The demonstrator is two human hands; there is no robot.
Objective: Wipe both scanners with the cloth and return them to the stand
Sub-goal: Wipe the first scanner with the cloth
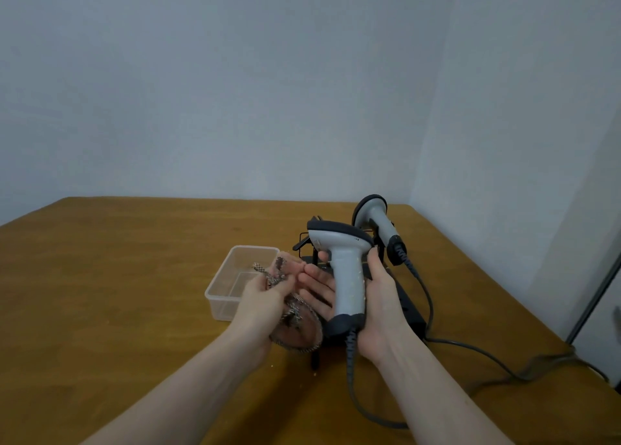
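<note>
Forearms aside, the cloth [295,323] is bunched in the curled left hand [268,296]; the near scanner [346,276] is gripped by the right hand [379,296] before the stand [403,303], where its cable [353,384] could be snagged

Both bare forearms reach forward from the bottom of the view, angled inward so the hands nearly meet in the middle. The left hand [268,291] is turned palm-inward, its fingers curled round a bunched brown-and-white patterned cloth [295,323] that hangs below the palm. The right hand [366,296] holds the handle of a light grey pistol-shaped scanner with dark trim [344,269] upright, thumb along the right side of the handle, fingers spread on its left side with their tips showing. The two hands' fingertips lie just beside each other, the wrists level.
</note>
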